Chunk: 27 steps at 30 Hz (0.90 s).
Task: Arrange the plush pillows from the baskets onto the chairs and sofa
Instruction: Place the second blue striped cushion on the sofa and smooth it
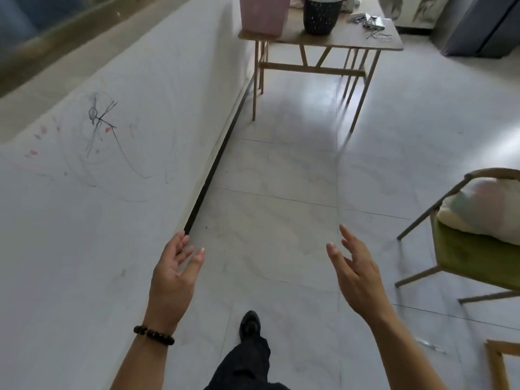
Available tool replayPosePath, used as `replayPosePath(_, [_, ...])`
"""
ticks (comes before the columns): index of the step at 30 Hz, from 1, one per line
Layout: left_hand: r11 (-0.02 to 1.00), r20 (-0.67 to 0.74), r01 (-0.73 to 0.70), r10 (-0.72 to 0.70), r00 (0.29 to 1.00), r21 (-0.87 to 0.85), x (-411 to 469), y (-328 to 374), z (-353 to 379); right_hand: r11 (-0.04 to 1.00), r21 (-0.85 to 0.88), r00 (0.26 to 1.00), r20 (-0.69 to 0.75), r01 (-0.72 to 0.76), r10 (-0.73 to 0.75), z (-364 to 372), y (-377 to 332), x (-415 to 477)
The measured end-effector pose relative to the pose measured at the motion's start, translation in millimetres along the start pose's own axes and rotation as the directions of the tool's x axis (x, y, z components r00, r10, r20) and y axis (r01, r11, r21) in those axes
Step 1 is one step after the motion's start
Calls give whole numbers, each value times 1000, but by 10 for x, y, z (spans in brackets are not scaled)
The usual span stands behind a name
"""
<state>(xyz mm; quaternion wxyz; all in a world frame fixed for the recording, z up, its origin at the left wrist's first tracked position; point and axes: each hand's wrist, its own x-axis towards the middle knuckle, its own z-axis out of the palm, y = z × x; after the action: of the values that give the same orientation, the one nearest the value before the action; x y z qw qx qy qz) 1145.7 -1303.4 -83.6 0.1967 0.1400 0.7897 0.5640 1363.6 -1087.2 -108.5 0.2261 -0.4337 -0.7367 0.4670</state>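
A pink basket (264,14) and a dark perforated basket (320,16) stand on a wooden table (363,40) far ahead. A pale plush pillow (484,212) lies on the green seat of a chair (472,260) at the right edge. My left hand (174,274) and my right hand (357,268) are held out in front of me over the floor, fingers relaxed and spread, both holding nothing. They are far from the baskets.
A white wall (112,164) with pencil scribbles runs along the left down to a dark baseboard. Loose items (368,21) lie on the table's right part. My leg and black shoe (249,327) step forward on the tiled floor. A wooden frame (498,364) shows at bottom right.
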Motion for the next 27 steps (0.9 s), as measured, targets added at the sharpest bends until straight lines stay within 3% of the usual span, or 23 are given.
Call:
replayPosePath(6, [996,134,-89,84,987,29,1896,1015,889,1000,14,988,-152,-21,23,-303,-377,1726])
replayPosePath(12, [984,249,-162,140,958,69,3739,1505,2233,991,102,956,-268,-91,115,-347,-62,3596])
replayPosePath(16, [988,250,-123,95,964,99,4925,1800,3068,989,105,966,-224,-106,127,-365,22,5163])
replayPosePath(23, [987,181,-136,118,976,90,6735,2722,3833,999,39,994,-102,-26,30,-488,-679,7765])
replayPosePath(27, [992,128,-116,110,986,42,7879,2893,4285,1000,5,999,-35,9,-9,-266,-856,9141])
